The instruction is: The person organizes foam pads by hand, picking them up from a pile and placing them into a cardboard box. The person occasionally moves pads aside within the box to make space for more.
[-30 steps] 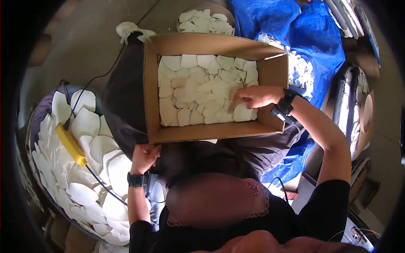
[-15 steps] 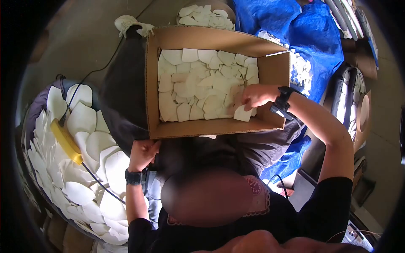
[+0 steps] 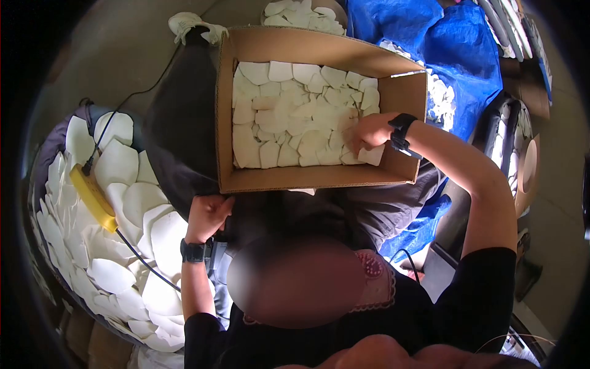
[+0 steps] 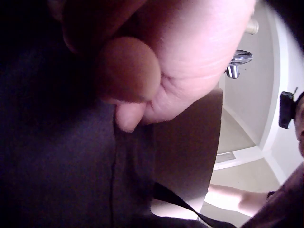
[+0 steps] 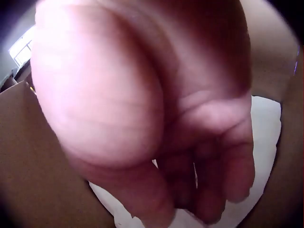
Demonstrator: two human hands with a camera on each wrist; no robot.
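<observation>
A cardboard box [image 3: 322, 179] lies across the person's lap, its bottom covered with flat, irregular white pieces [image 3: 313, 144]. Inside its right end, the right hand [image 3: 373, 130] reaches down with its fingertips on the layer, beside a loose white piece [image 3: 370, 155]. The right wrist view shows that hand [image 5: 156, 104] with slightly bent fingers over white pieces [image 5: 263, 137]; its fingertips are partly in shadow. Below the box's lower left corner, the left hand [image 3: 208, 216] rests on the dark trousers, fingers curled. In the left wrist view this hand [image 4: 175, 61] holds nothing visible.
At the left stands a large container of curved white pieces [image 3: 163, 237], with a yellow device [image 3: 93, 198] and its cable on top. A bowl of white pieces [image 3: 304, 17] lies beyond the box. Blue sheeting [image 3: 461, 55] with more fragments spreads at the right.
The box has shifted upward in the head view. The right hand and the white piece beside it have moved toward the box's right end. The left hand keeps its curled pose.
</observation>
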